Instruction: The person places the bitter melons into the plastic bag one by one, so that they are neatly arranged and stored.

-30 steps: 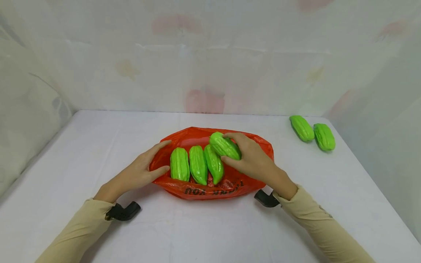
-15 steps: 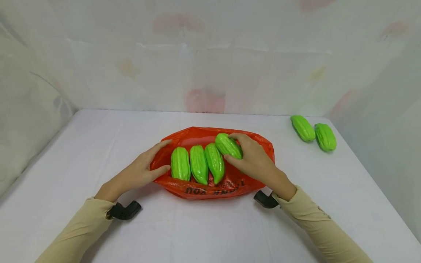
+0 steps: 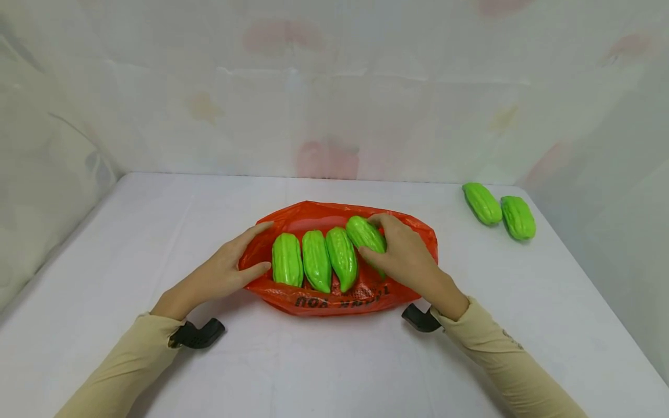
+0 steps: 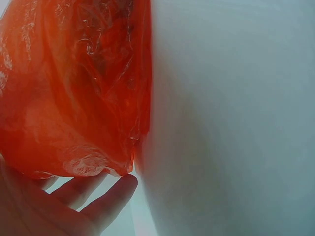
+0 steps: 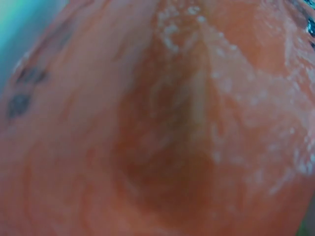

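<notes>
Inside the red bag point(image 3: 334, 304), a green gourd point(image 3: 363, 233)

My right hand point(image 3: 405, 248) pinches it around its middle, the best hold, I judge: it looks stiff and fairly light, its gloss perhaps slippery. Its long axis slants, far end pointing away and leftward. My left hand point(image 3: 225, 270) spreads its fingers at the bag's side.

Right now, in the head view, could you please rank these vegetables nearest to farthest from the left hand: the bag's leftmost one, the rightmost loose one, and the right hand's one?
1. Leftmost vegetable, inside the bag at its left end.
2. Held vegetable, further right, in the right hand.
3. Rightmost loose vegetable, far right on the table.
</notes>
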Available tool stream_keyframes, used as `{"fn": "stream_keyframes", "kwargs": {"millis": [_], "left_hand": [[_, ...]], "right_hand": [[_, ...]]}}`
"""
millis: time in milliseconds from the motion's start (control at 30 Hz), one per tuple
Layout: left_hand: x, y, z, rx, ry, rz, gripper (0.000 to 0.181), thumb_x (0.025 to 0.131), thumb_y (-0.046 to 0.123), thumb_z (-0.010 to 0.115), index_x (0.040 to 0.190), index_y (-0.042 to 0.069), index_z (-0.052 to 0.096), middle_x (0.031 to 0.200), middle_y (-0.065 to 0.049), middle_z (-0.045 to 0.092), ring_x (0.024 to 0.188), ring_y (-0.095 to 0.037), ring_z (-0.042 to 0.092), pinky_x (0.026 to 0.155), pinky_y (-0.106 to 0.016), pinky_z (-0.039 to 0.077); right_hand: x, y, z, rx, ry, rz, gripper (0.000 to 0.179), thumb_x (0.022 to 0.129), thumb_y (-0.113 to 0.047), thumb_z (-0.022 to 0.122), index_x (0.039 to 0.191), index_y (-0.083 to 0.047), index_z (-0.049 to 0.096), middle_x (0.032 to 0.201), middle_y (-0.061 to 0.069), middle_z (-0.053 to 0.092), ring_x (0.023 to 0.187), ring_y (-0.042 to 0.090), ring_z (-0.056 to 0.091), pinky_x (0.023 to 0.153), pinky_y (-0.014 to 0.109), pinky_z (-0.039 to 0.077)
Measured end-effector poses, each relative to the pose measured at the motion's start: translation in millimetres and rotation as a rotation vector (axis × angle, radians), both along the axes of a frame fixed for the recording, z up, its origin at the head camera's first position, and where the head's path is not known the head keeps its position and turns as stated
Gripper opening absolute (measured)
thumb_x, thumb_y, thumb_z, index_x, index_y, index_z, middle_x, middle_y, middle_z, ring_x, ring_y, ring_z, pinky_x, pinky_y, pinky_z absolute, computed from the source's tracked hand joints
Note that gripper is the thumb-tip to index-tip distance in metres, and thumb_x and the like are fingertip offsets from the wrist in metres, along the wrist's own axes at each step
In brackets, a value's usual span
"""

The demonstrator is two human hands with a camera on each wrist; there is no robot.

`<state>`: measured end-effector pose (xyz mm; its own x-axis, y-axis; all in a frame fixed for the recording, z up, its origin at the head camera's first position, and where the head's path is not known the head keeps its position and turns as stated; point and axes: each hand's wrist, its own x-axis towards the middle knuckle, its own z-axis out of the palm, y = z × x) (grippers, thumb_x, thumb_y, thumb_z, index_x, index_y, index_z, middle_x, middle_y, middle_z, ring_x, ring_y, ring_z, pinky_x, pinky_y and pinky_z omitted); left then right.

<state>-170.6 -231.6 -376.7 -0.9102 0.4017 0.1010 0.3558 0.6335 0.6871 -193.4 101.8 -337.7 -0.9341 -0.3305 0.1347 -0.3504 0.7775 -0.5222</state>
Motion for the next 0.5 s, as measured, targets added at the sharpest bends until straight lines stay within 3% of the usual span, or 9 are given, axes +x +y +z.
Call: {"fn": "stream_keyframes", "kwargs": {"millis": [500], "left_hand": [[1.0, 0.1, 1.4, -0.008, -0.013, 0.004, 0.070, 0.097, 0.023, 0.062, 0.156, 0.019, 0.026, 0.157, -0.012, 0.037, 0.142, -0.037, 0.038, 0.110, -0.065, 0.037]], "right_hand": [[-2.1, -1.0, -1.2, 0.032, -0.083, -0.023, 0.061, 0.090, -0.035, 0.072, 0.136, -0.003, 0.047, 0.117, 0.013, 0.065, 0.092, 0.022, 0.060, 0.074, 0.033, 0.053]]}}
